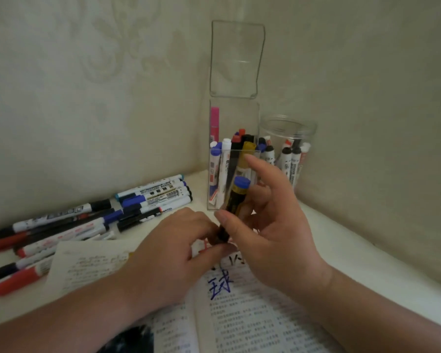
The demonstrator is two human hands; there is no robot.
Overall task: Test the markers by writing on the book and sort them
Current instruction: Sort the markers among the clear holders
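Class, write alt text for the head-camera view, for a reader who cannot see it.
Two hands hold a blue-ended marker above an open book: the right hand grips its barrel, the left hand pinches its lower end. Behind stand a clear box and a round jar of markers; loose markers lie at left.

My black-and-yellow marker (236,202), blue-ended, tilts above the open book (252,314) at six o'clock; loose markers (61,230) lie at nine o'clock; upright markers (227,159) stand at twelve o'clock.

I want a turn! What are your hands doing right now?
Left hand: pinches the lower end of the marker.
Right hand: holds the same marker.
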